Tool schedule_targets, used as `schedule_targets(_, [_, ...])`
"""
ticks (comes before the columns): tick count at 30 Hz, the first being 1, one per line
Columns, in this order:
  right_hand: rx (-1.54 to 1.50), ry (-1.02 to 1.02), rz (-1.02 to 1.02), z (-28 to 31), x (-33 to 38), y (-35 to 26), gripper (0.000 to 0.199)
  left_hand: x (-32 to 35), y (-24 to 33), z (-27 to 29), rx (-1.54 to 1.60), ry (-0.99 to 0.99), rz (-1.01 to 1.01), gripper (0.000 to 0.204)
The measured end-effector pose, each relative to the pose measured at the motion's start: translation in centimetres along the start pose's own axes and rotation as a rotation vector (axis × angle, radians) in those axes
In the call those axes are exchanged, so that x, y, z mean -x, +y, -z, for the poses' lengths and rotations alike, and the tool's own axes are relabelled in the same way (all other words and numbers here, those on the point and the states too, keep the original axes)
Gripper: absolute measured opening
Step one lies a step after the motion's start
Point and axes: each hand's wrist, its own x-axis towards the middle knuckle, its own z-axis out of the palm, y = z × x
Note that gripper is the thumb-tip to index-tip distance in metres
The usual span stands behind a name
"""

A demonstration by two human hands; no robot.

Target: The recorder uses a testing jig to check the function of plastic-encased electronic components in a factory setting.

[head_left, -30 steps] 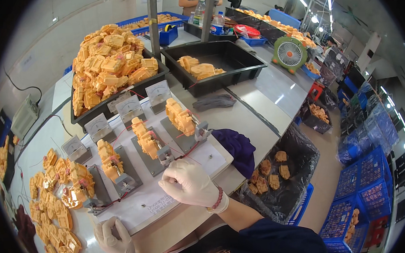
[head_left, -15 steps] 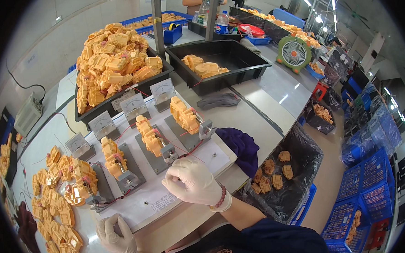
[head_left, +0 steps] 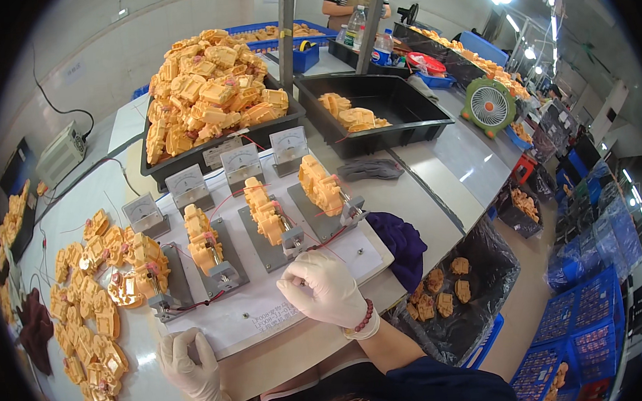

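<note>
Four yellow-orange plastic housings [head_left: 265, 212] on a flat white board [head_left: 230, 332]

Each housing stands in a grey metal fixture [head_left: 292, 240]. The white-gloved right hand [head_left: 324, 291], fingers curled, is just before the third fixture from left; the white-gloved left hand [head_left: 192, 367], loosely curled, is beside the board's near-left corner. Whether either grips anything cannot be told.

I see small print [head_left: 275, 316] on the white sheet [head_left: 230, 329] just left of the right hand [head_left: 322, 291], and a blue label [head_left: 380, 56] on a bottle [head_left: 384, 42] far past it.
</note>
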Motion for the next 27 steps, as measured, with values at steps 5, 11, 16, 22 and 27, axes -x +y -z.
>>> schedule_targets(5, [-0.02,0.003,-0.001,-0.1,-0.1,-0.2,0.011,-0.3,0.1,0.1,0.017,0.014,-0.038,0.009])
schedule_targets(11, [-0.029,0.035,0.017,-0.2,0.0,0.1,0.013,-0.5,0.7,0.2,0.045,0.031,-0.024,0.008])
schedule_targets(16, [-0.046,0.029,-0.006,-0.3,0.0,0.2,0.016,-0.7,1.0,0.4,0.045,0.064,-0.061,0.007])
schedule_targets(22, [-0.067,0.054,-0.036,-0.7,-0.2,-0.3,0.022,-0.9,1.1,0.6,0.068,0.103,-0.045,0.006])
schedule_targets(27, [-0.049,0.047,-0.072,0.0,-0.2,-0.2,0.024,-1.3,1.7,0.5,0.1,0.099,-0.043,0.007])
